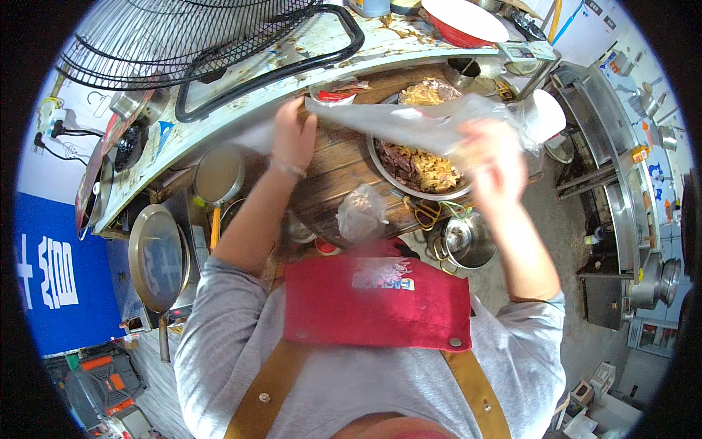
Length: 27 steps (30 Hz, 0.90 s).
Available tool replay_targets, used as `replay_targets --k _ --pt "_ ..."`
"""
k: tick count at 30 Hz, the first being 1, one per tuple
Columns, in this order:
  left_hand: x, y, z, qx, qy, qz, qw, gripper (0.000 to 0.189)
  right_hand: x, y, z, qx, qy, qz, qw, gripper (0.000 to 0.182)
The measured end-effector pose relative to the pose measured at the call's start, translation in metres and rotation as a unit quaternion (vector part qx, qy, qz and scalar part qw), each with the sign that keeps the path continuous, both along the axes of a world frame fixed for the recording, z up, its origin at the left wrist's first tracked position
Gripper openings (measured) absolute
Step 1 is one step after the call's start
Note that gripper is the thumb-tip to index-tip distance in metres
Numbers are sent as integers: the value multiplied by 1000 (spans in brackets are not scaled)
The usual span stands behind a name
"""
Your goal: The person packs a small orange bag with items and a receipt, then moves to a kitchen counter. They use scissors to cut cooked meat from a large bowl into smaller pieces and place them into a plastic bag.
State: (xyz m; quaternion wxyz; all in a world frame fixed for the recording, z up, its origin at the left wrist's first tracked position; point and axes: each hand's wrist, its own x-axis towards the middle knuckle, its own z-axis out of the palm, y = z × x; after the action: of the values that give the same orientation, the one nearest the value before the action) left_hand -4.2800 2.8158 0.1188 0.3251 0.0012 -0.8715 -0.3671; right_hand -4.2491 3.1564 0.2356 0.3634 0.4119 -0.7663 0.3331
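Observation:
Stretched between my two hands is a clear plastic bag (384, 122). My left hand (294, 131) grips its left end. My right hand (491, 156), blurred, is at its right part; its fingers are not clear. Below the bag, a round metal tray (374, 164) holds sliced brown meat (396, 158) and yellowish sliced food (436, 171), with more yellowish food (429, 90) at its far side. A knotted plastic bag with pale contents (362, 213) lies on the wooden board (337, 164), near the apron.
Yellow-handled scissors (426, 214) and a steel pot (470, 241) are near the tray. A white container (543, 116) stands right, a wooden-handled pan (219, 173) left. Behind the board runs a shelf (329, 66) with a black fan guard (181, 38), a red-and-white bowl (463, 22) and a scale (516, 52).

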Motion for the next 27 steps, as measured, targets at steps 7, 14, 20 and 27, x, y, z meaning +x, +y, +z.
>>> replay_targets --k 7,14,20,27 --pt "95 1 -65 668 -345 -232 617 55 39 -135 -115 182 -108 185 960 29" --pt "71 -55 -110 544 -348 -57 761 86 -5 -70 -125 62 -119 -82 988 60" --pt "36 -86 -100 429 -372 -33 822 74 -34 -24 -220 -314 -729 -8 608 61" --pt "44 -67 -67 -106 -235 100 961 49 -40 -139 -218 -337 -707 142 606 32"
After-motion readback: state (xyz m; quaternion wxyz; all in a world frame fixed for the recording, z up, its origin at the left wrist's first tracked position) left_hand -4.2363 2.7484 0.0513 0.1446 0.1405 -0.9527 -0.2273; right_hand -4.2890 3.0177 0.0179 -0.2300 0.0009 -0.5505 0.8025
